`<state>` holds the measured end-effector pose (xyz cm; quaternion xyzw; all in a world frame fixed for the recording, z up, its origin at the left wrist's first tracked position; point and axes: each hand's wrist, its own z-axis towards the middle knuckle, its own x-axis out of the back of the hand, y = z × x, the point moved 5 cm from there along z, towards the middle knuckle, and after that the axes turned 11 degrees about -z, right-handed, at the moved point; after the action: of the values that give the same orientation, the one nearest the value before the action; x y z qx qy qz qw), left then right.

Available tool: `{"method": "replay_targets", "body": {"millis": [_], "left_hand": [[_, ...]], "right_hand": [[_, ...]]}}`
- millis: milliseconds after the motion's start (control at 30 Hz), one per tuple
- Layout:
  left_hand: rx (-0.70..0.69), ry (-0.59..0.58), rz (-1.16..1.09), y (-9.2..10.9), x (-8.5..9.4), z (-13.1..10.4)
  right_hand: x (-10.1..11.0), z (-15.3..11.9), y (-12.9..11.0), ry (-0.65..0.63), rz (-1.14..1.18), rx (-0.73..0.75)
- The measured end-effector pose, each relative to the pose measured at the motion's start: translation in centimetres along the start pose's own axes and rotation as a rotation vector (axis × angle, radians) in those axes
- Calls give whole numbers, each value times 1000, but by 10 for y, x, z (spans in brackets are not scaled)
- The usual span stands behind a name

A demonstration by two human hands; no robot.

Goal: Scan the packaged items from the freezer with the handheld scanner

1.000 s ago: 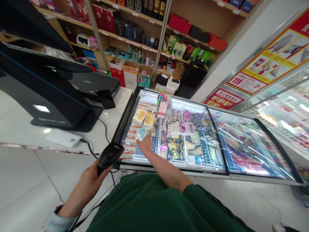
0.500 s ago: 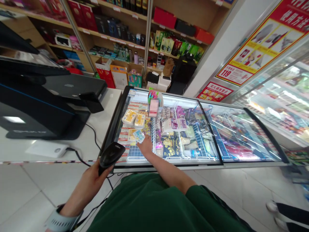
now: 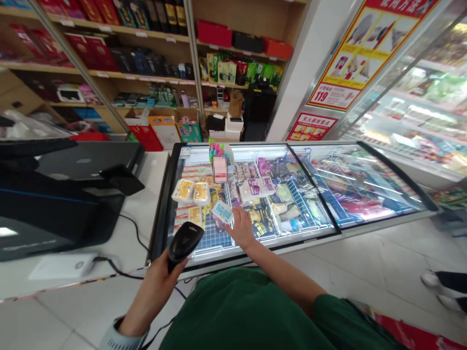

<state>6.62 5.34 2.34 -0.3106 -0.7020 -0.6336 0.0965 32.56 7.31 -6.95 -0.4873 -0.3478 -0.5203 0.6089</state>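
My left hand (image 3: 160, 277) is wrapped round the handle of a black barcode scanner (image 3: 185, 241), held over the near left corner of the glass-topped freezer (image 3: 215, 261). In my right hand (image 3: 241, 227) is a small white-and-blue pack (image 3: 222, 212), pinched at its right end above the glass. Two yellow-and-white packs (image 3: 183, 190) (image 3: 201, 193) lie side by side on the freezer's left part, with another yellowish pack (image 3: 195, 215) nearer to me. White-and-purple packs (image 3: 253, 186) rest right of the middle.
At the left a counter (image 3: 155, 180) bears a black terminal (image 3: 54, 214) and a white box (image 3: 63, 266) with a cable. A pink-and-green item (image 3: 217, 148) stands at the freezer's back edge. Stocked shelves and cartons (image 3: 162, 131) are behind. A person's feet (image 3: 434, 279) show at the right.
The small white-and-blue pack has moved right in my right hand and is nearer the camera. My left hand has shifted right with the scanner. The view has turned and tilted.
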Motion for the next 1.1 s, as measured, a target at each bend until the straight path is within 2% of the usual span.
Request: {"method": "replay_targets", "body": {"millis": [233, 467, 800, 1100], "left_hand": [[-100, -40, 49, 32, -21, 13], [-161, -100, 80, 48, -40, 15], [-223, -130, 154, 67, -58, 16], [-217, -136, 157, 67, -62, 16]], "right_hand": [[40, 4, 22, 174, 37, -24], [57, -3, 39, 168, 53, -48], [64, -14, 51, 188, 52, -58], [65, -15, 56, 133, 50, -97]]}}
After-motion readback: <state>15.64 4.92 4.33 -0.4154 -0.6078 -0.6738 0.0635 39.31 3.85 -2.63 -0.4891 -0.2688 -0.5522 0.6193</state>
